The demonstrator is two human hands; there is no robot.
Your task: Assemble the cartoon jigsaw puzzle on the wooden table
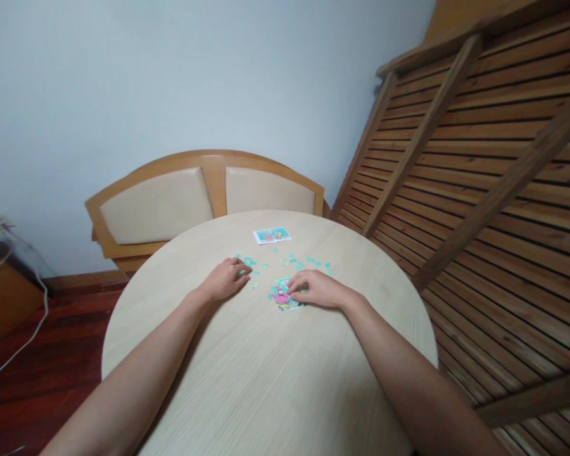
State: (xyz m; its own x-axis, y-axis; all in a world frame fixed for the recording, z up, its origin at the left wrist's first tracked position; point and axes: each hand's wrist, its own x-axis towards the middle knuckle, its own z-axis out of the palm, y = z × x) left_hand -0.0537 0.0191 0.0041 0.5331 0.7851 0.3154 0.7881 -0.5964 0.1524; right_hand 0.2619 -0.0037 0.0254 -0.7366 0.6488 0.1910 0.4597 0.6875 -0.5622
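Note:
A partly assembled jigsaw puzzle (282, 297) with pink, green and yellow printing lies flat near the middle of the round table. Over its right side rests my right hand (320, 289), thumb and fingers closed in a pinch at a puzzle piece, which the fingertips mostly cover. My left hand (227, 278) lies left of the puzzle, its thumb and fingers apart, beside loose green puzzle pieces (248, 261). Nothing shows between its fingers. More loose pieces (312, 260) are scattered beyond my right hand.
A small picture card (272, 235), with printed cartoon figures, lies towards the far side of the round wooden table (247, 373). Behind the table stands a padded headboard (216, 183) against the wall. A slatted wooden panel (484, 190) leans at the right. A white cable (42, 304) hangs at left.

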